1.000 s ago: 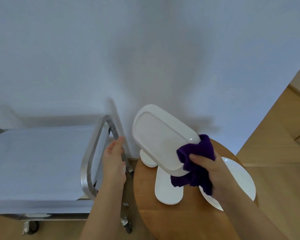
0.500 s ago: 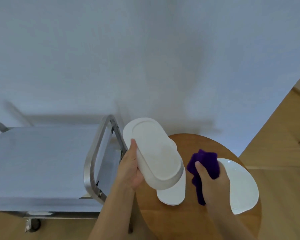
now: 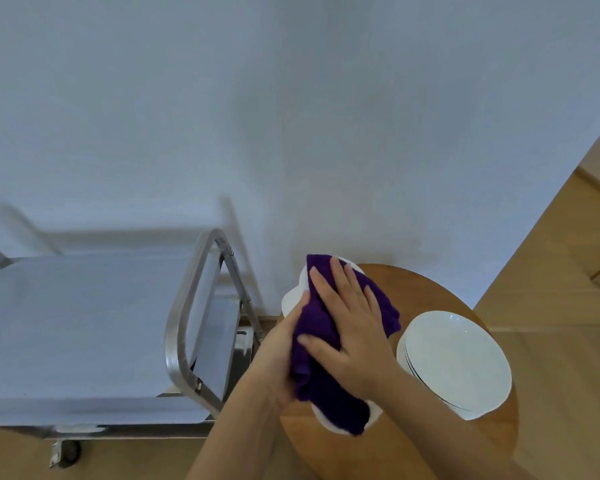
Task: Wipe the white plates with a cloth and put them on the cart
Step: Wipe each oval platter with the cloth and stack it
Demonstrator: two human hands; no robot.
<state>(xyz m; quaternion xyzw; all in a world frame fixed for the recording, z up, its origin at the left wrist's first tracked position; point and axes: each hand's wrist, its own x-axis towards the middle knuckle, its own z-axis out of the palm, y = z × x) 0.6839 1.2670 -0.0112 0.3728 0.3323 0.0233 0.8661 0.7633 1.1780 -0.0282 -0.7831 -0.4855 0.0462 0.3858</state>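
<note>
Over round table (image 3: 430, 292), cloth (image 3: 312, 334) under right hand (image 3: 350, 323).

A round wooden desk (image 3: 426, 296) stands on the right, close to the white wall. On its right part lies a stack of round white plates (image 3: 459, 362). A metal cart (image 3: 84, 327) stands just left of the desk on the wooden floor (image 3: 551, 271); its flat grey top is bare, and a tubular handle (image 3: 184, 317) rises at its right end.
</note>
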